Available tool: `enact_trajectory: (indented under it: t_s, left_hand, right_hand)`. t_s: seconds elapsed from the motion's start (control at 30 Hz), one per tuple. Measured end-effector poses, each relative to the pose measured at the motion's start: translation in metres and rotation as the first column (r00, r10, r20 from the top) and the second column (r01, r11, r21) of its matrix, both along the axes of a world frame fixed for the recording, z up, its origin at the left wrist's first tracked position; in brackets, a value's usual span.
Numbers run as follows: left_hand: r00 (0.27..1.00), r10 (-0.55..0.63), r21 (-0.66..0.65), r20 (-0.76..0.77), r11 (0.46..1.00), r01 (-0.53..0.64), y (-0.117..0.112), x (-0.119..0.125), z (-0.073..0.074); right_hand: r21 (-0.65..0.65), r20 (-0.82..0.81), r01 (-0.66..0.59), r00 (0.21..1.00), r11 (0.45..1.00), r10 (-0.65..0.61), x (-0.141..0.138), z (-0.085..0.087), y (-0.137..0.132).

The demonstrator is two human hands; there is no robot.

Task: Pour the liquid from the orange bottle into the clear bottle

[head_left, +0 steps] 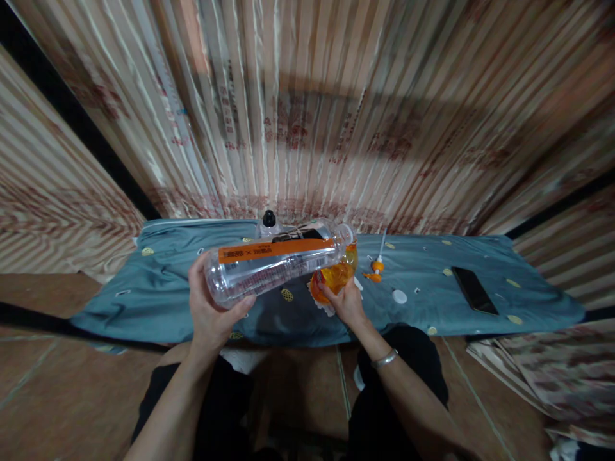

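The left hand (209, 314) is closed around the base end of a large clear bottle (273, 269) with an orange band along its side, the thumb on the near side and the fingers wrapped over the far side. The bottle lies almost level, its neck pointing across towards the right hand (346, 304). That hand grips a smaller orange bottle (336, 276) from below and from the near side, fingers curled about its lower part, and the neck of the clear bottle sits right at the top of the orange one (whether the two mouths actually touch cannot be told from here). Both bottles are held just above a blue cloth (168, 282) spread in front of the person's knees. Beyond the right hand, just to its right, an orange-collared pump head (377, 266) with its white tube lies on the cloth, and a small white cap (399, 296) lies near it. Further right, well apart from the hands, lies a black phone (474, 290). Behind the clear bottle stands another bottle with a black cap (268, 221). A metal bracelet (384, 359) circles the right wrist.
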State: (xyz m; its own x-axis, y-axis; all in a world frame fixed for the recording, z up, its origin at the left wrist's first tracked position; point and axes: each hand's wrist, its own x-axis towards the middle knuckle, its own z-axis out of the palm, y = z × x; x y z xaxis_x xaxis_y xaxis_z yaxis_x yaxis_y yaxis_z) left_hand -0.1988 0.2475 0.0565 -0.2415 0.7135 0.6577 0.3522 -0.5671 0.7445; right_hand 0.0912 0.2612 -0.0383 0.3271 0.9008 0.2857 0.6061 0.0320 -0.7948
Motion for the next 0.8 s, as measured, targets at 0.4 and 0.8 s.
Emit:
enact_trajectory:
  t_s: [0.4,0.8]
  left_hand:
    - [1.0,0.016,-0.029,-0.017,0.999,-0.016,-0.0004,-0.002,-0.003]
    - [1.0,-0.003,-0.051,0.016,0.999,0.004,-0.0042,-0.0023,-0.0041]
  right_hand:
    - [0.049,-0.042,-0.022,0.999,0.999,0.024,-0.0024,0.003,-0.0007]
    - [0.033,-0.079,-0.018,0.997,0.999,0.02,-0.0032,0.0046,-0.0038]
